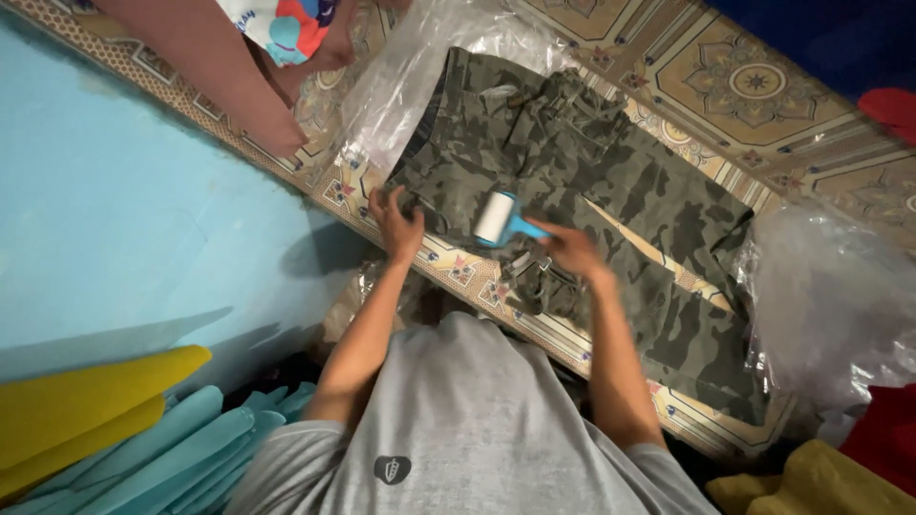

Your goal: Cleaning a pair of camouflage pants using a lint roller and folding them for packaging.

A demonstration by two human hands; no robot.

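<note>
A pair of camouflage cargo shorts [611, 181] lies spread flat on a patterned floor mat [754, 86]. My right hand [571, 250] grips the blue handle of a lint roller [498, 217], whose white roll rests on the fabric near the waistband. My left hand [397, 221] presses down on the waistband edge of the shorts, fingers spread, holding the cloth flat.
Clear plastic bags lie at the top [410, 67] and right [830, 296] of the shorts. Another person's leg [210, 67] rests on the mat at top left. A blue surface [124, 219] fills the left; yellow and teal sheets [114, 420] sit at bottom left.
</note>
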